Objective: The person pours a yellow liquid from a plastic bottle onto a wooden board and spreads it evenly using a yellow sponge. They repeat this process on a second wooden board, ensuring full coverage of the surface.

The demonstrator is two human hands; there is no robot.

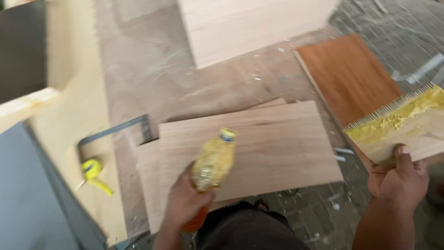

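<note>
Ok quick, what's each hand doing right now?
Left hand: closed on a glue-smeared plastic bottle.
Right hand: closed on a notched wooden spreader coated with yellow glue.

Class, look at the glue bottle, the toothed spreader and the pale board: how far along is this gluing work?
Done: the toothed spreader in the right hand already carries yellow glue along its comb edge. In hand: the left hand grips the glue-smeared bottle over the pale board. Left: the board's face looks bare, with no glue visible, so coating it has not begun.
</note>
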